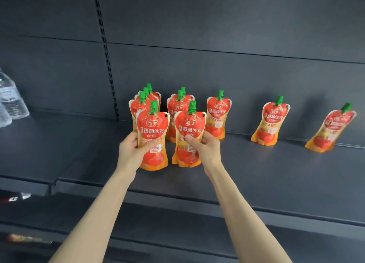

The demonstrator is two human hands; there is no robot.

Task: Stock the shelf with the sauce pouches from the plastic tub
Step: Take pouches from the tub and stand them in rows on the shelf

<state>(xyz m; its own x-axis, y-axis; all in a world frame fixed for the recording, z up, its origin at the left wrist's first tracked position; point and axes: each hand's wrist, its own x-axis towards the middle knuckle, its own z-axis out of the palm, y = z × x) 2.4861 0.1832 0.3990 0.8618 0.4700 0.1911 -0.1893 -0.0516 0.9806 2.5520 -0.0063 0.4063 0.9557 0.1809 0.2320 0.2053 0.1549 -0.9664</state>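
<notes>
The left hand [132,148] grips the left pouch [153,129] and the right hand [207,148] grips the right pouch [190,129]. Both pouches are glossy and waisted, upright with green caps on top, on the dark matte shelf [276,176].

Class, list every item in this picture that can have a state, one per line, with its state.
Left hand, grips the left front pouch, upright.
Right hand, grips the right front pouch, upright.
Back-left pouches, three, upright, capped.
Back-middle pouches, two, upright, capped.
Lone pouch, upright, untouched.
Leaning pouch, tilted right.
Far-right pouch, tilted further, blurred.
Water bottles, upright.
</notes>
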